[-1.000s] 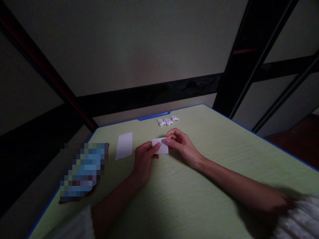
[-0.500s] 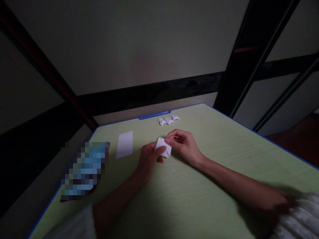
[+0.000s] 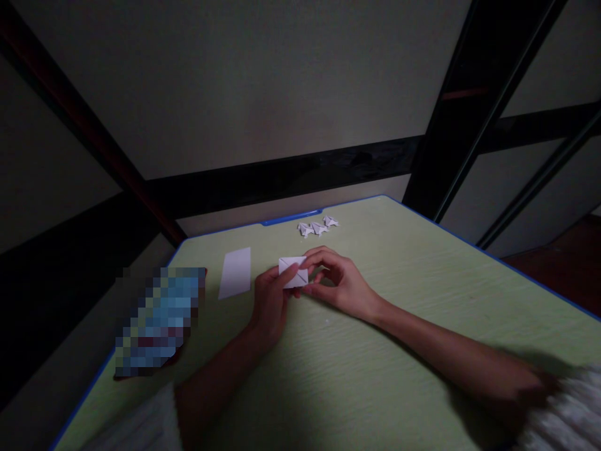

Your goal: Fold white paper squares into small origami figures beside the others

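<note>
A small square of folded white paper (image 3: 287, 265) is held up over the table, with diagonal crease or flap lines across its face. My left hand (image 3: 271, 300) pinches it from the left, thumb on the front and fingers behind. At its right edge, my right hand (image 3: 345, 285) touches the paper with the index finger along the upper right and the thumb at the lower right corner. The right fingers are curved with a gap between them; whether they grip the edge firmly is hard to see. The back of the paper is hidden.
Three small folded white paper figures (image 3: 318, 227) sit in a row near the far edge of the green table (image 3: 404, 388). A white sheet (image 3: 235, 273) lies left of my hands. Farther left is a pixelated bluish object (image 3: 164, 322). Pale panels (image 3: 291, 94) stand behind the table.
The folded paper has turned from a diamond-like tilt to lying square and shifted slightly left. My left hand moved left with it, and my right thumb dropped to its lower corner.
</note>
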Available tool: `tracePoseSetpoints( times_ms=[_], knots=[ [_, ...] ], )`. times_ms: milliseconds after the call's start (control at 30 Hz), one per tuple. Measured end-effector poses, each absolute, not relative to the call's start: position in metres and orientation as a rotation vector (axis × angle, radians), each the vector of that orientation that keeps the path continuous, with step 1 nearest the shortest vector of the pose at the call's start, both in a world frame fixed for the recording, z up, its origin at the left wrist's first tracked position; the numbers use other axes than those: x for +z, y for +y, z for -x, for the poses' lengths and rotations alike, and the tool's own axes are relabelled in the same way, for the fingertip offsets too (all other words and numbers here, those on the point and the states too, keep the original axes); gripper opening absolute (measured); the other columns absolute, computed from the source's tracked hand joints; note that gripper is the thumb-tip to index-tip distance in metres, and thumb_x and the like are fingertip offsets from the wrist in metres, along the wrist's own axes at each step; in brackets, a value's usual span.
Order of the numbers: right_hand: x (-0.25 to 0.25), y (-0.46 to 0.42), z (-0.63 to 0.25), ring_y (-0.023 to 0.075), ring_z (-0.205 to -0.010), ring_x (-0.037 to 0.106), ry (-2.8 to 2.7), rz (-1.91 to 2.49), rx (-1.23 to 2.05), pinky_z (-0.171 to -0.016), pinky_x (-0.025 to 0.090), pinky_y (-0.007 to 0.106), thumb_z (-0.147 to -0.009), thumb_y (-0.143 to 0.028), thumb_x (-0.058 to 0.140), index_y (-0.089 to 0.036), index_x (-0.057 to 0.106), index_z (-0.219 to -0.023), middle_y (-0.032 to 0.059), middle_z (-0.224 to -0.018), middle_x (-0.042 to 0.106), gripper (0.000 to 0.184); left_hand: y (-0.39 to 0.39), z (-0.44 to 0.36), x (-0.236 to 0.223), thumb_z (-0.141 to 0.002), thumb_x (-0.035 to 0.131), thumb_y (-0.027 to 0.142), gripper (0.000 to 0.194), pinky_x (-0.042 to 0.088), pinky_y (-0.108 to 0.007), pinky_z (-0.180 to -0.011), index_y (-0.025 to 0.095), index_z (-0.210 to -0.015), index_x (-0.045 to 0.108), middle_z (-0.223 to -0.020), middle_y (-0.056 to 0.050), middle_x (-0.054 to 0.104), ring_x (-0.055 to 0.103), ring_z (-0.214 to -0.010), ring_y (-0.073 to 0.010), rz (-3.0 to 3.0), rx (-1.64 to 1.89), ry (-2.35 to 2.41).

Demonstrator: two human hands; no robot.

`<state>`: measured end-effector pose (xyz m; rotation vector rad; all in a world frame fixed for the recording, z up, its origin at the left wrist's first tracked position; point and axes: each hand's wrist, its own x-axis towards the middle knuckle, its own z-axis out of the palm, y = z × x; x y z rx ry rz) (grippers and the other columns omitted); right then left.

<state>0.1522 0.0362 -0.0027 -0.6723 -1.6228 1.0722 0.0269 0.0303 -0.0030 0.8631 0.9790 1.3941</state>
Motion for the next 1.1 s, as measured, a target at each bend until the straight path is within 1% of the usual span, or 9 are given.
tracePoseSetpoints(
  times_ms=[267,400,467,600,833,933,1033,1100],
  knots=[
    [-0.0021,0.0364,-0.1536,0.0099,-0.072,0.049,-1.602,0.667,1.123,-0.059,0.041,0.024,-0.061,-0.007,0.062,-0.016,0.058,-0.076,0.0043,-0.094,0.047,0.018,0.0308,-0.0276,-0.0022,-0.056,0.065,0.020,0.011,0.030,-0.019,-0.039,0.010,-0.056,0.061,-0.049,0.001,0.057,0.044,-0.041,-0.0063,-0.875,1.391,1.002],
    [-0.0030,0.0379,-0.1537,0.0118,-0.077,0.051,-1.567,0.663,1.109,-0.059,0.043,0.025,-0.065,-0.015,0.062,-0.017,0.061,-0.073,0.0045,-0.094,0.048,0.008,0.0311,-0.0282,-0.0017,-0.054,0.065,0.020,0.012,0.030,-0.018,-0.038,0.010,-0.061,0.063,-0.049,0.001,0.056,0.043,-0.041,-0.0058,-0.898,1.386,1.016],
    [-0.0031,0.0390,-0.1539,0.0125,-0.079,0.051,-1.541,0.671,1.098,-0.060,0.044,0.025,-0.067,-0.018,0.061,-0.017,0.062,-0.068,0.0046,-0.094,0.049,0.002,0.0311,-0.0284,-0.0021,-0.055,0.064,0.020,0.011,0.030,-0.018,-0.038,0.011,-0.060,0.062,-0.048,0.002,0.055,0.043,-0.041,-0.0057,-0.932,1.369,1.011],
    [-0.0029,0.0404,-0.1545,0.0130,-0.079,0.050,-1.514,0.685,1.096,-0.064,0.043,0.028,-0.067,-0.019,0.061,-0.017,0.061,-0.063,0.0044,-0.091,0.050,0.005,0.0308,-0.0292,-0.0028,-0.057,0.062,0.021,0.010,0.029,-0.018,-0.037,0.012,-0.055,0.059,-0.046,0.002,0.054,0.041,-0.039,-0.0057,-0.972,1.344,1.005],
    [-0.0030,0.0423,-0.1548,0.0135,-0.081,0.048,-1.466,0.685,1.109,-0.069,0.039,0.029,-0.068,-0.020,0.060,-0.015,0.056,-0.060,0.0044,-0.089,0.049,0.010,0.0315,-0.0267,-0.0089,-0.062,0.060,0.023,0.013,0.028,-0.018,-0.038,0.012,-0.055,0.059,-0.043,0.004,0.049,0.038,-0.040,-0.0053,-1.099,1.323,1.053],
    [-0.0028,0.0430,-0.1539,0.0118,-0.073,0.049,-1.413,0.673,1.187,-0.064,0.038,0.028,-0.067,-0.023,0.060,-0.014,0.054,-0.060,0.0039,-0.082,0.051,0.013,0.0317,-0.0252,-0.0109,-0.063,0.060,0.024,0.014,0.028,-0.018,-0.039,0.013,-0.055,0.059,-0.044,0.004,0.049,0.038,-0.042,-0.0054,-1.164,1.312,1.030],
    [-0.0030,0.0429,-0.1528,0.0090,-0.057,0.047,-1.356,0.714,1.279,-0.055,0.036,0.026,-0.066,-0.029,0.061,-0.014,0.051,-0.062,0.0004,-0.066,0.052,0.018,0.0311,-0.0249,-0.0101,-0.064,0.060,0.025,0.015,0.028,-0.018,-0.040,0.012,-0.056,0.058,-0.045,0.004,0.049,0.038,-0.042,-0.0056,-1.191,1.307,1.021],
    [-0.0031,0.0426,-0.1523,0.0079,-0.051,0.044,-1.324,0.782,1.272,-0.050,0.033,0.024,-0.065,-0.031,0.062,-0.013,0.051,-0.061,-0.0017,-0.057,0.049,0.021,0.0303,-0.0250,-0.0089,-0.065,0.060,0.025,0.017,0.028,-0.018,-0.040,0.012,-0.055,0.057,-0.044,0.004,0.048,0.038,-0.042,-0.0055,-1.226,1.297,1.014]
  ],
)
